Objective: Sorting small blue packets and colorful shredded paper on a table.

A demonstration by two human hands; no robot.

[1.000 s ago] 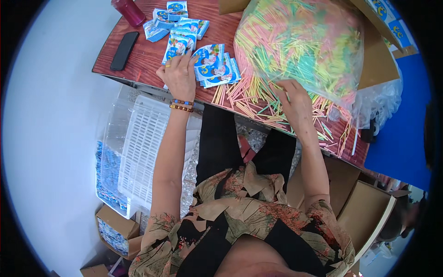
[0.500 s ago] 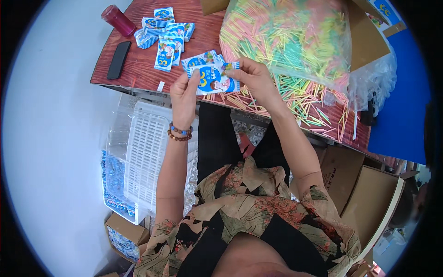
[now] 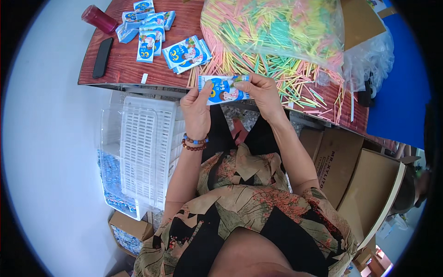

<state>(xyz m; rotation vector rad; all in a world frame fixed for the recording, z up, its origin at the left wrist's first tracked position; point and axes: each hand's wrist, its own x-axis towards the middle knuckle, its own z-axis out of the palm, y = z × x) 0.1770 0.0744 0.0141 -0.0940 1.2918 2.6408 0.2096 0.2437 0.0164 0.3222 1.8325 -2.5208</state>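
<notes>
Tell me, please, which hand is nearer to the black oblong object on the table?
Left. The left hand is right of the black oblong object, holding one end of a packet; the right hand is farther right, holding its other end.

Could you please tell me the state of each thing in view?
Held packet: printed side up, seal unclear
Left hand: pinching its left end
Right hand: pinching its right end
Nearby packets: overlapping
Loose sticks: scattered
Plastic bag: filled
Black handset: lying flat
Lower-left box: open
</notes>
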